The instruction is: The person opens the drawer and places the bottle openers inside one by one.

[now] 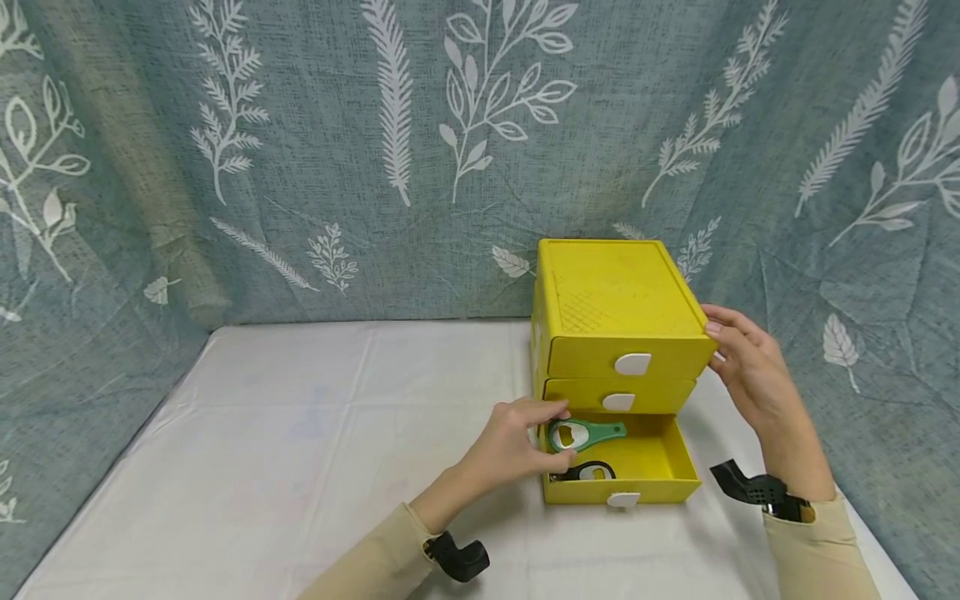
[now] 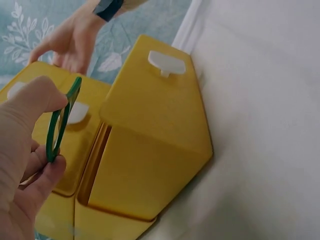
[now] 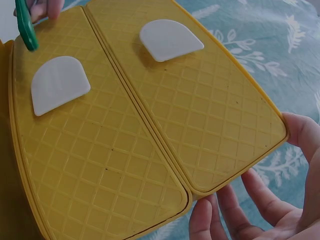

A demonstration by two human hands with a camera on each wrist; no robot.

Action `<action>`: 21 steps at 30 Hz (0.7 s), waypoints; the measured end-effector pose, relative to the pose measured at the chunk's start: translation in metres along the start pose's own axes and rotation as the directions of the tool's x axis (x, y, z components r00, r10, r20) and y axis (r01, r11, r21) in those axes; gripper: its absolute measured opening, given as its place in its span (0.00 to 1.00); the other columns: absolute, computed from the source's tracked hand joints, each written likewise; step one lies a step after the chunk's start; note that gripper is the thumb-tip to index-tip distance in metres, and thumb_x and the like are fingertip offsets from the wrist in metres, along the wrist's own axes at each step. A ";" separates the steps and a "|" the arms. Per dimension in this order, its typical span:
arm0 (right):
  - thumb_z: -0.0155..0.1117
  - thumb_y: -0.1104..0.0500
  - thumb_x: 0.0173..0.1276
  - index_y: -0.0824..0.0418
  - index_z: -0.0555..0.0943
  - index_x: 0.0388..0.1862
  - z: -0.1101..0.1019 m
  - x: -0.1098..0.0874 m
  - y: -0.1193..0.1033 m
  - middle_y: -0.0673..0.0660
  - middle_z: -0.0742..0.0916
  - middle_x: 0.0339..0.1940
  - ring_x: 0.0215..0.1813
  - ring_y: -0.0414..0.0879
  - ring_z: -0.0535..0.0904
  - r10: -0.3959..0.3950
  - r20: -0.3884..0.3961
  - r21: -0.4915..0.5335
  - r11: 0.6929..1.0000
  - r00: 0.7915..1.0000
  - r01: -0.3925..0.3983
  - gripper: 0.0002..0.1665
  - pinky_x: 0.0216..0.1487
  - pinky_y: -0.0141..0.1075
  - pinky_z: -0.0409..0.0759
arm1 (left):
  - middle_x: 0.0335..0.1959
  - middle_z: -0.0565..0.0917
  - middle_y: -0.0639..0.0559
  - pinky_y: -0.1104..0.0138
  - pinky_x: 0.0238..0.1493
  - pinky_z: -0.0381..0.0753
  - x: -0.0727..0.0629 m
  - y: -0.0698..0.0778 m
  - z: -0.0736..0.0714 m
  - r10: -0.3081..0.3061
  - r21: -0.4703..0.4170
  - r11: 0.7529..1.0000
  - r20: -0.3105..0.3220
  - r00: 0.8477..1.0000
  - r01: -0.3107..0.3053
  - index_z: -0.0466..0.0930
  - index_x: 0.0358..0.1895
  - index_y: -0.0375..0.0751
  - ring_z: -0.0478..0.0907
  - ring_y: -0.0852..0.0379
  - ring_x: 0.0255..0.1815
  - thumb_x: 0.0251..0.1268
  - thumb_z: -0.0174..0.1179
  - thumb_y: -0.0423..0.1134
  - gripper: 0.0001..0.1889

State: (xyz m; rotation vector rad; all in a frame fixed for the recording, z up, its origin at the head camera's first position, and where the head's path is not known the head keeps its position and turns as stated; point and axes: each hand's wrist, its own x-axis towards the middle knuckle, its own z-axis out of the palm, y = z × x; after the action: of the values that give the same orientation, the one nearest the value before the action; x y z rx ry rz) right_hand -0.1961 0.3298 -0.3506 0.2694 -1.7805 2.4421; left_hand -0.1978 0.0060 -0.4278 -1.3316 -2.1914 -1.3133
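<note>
In the head view, a yellow drawer cabinet (image 1: 622, 287) stands on the white-covered table, its bottom drawer (image 1: 663, 450) pulled out. My left hand (image 1: 510, 442) pinches a green bottle opener (image 1: 600, 432) by its wide end, above the left part of that drawer. Thumb and fingers grip its rim (image 2: 52, 137) in the left wrist view. A black bottle opener (image 1: 597, 471) lies inside the drawer near its front wall. My right hand (image 1: 750, 367) rests against the cabinet's right side; in the right wrist view its thumb (image 3: 300, 127) touches the corner and its fingers are spread along the side.
Two upper drawers with white tabs (image 1: 633, 363) are closed. A white cloth (image 1: 300, 433) covers the table to the cabinet's left. Behind hangs a blue-green curtain (image 1: 322, 150) with white leaf prints.
</note>
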 end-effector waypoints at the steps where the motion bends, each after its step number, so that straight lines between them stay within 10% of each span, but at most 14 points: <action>1: 0.54 0.64 0.76 0.61 0.78 0.59 0.000 0.000 0.000 0.54 0.80 0.56 0.52 0.44 0.79 -0.002 0.002 0.002 1.000 1.000 0.002 0.16 0.51 0.34 0.78 | 0.45 0.86 0.45 0.71 0.50 0.78 0.001 0.000 0.002 -0.002 0.005 1.000 -0.003 1.000 0.002 0.79 0.57 0.27 0.82 0.55 0.48 0.50 0.73 0.36 0.29; 14: 0.55 0.64 0.76 0.61 0.79 0.58 0.000 0.001 0.000 0.53 0.81 0.54 0.52 0.44 0.80 0.001 -0.007 0.000 1.000 1.000 -0.001 0.15 0.50 0.34 0.78 | 0.53 0.83 0.41 0.64 0.57 0.76 0.004 0.002 0.019 0.056 0.110 0.993 -0.034 0.998 -0.052 0.77 0.60 0.26 0.79 0.48 0.54 0.53 0.74 0.37 0.31; 21: 0.55 0.64 0.76 0.60 0.79 0.58 0.000 0.000 0.000 0.53 0.81 0.54 0.52 0.44 0.79 0.009 -0.010 -0.004 1.000 1.000 -0.009 0.15 0.50 0.34 0.78 | 0.58 0.79 0.40 0.66 0.54 0.77 0.001 0.011 0.023 0.009 -0.042 0.999 -0.041 0.999 -0.011 0.81 0.53 0.30 0.77 0.51 0.57 0.58 0.71 0.33 0.20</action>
State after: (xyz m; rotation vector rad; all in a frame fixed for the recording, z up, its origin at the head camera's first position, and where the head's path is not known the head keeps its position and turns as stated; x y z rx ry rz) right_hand -0.1959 0.3293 -0.3507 0.2493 -1.7864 2.4415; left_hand -0.1846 0.0271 -0.4338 -1.3175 -2.1386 -1.3781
